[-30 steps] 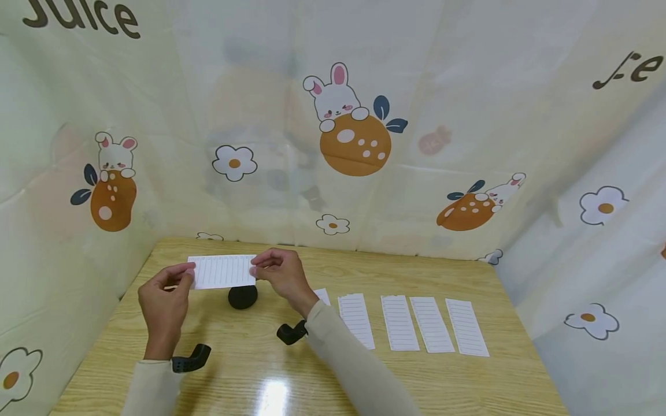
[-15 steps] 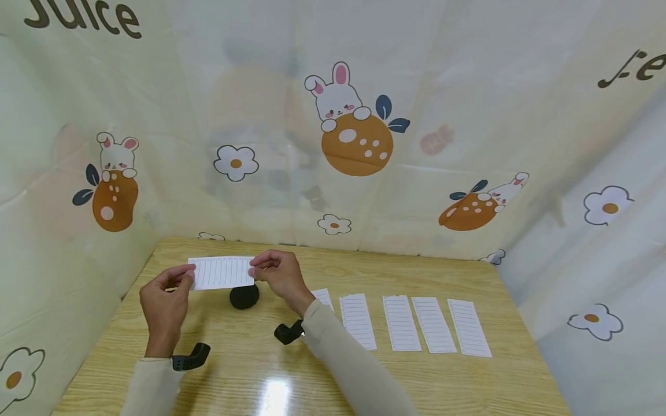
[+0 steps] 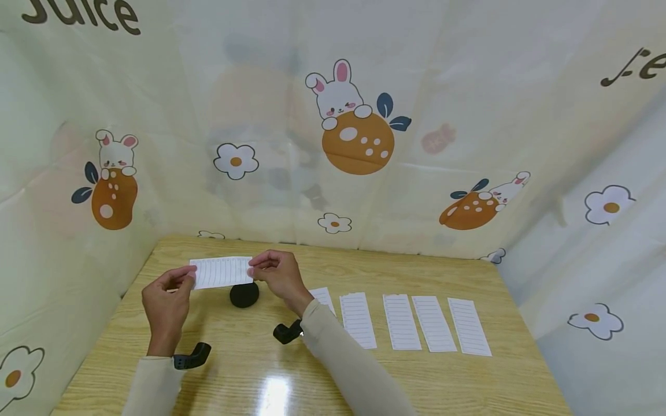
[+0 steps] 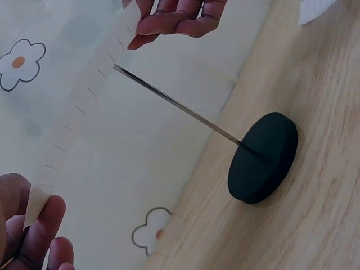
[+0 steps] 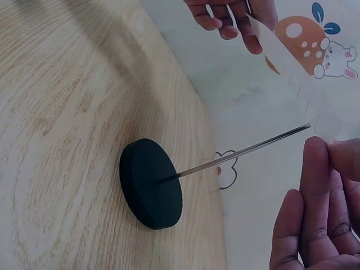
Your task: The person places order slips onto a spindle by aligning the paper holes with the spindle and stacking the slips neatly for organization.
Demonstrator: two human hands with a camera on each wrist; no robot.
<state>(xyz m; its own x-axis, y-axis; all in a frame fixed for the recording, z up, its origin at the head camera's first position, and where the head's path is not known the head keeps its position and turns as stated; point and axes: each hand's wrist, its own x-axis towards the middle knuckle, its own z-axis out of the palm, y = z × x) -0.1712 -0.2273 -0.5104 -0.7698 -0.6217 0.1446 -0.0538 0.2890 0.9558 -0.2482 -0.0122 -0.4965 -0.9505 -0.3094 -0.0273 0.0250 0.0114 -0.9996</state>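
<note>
A lined white paper slip (image 3: 221, 273) is stretched sideways between my two hands. My left hand (image 3: 166, 306) pinches its left end between thumb and fingers. The right hand (image 3: 281, 278) pinches the opposite end. Below the slip stands a bill spike, whose round black base (image 3: 244, 295) rests on the table. In the left wrist view its thin metal rod (image 4: 180, 107) points up from the base (image 4: 264, 160) towards the slip. The right wrist view shows the rod's tip (image 5: 306, 126) close to the paper; whether they touch I cannot tell.
On the wooden table (image 3: 234, 381), several lined slips (image 3: 402, 322) lie in a row to the right. My right forearm partly covers the leftmost slip (image 3: 324, 297). A patterned curtain (image 3: 281, 190) borders the table at the back and sides.
The hands have drawn very slightly closer together, and the slip's lines look a little more bowed. Base and row of slips stay where they were.
</note>
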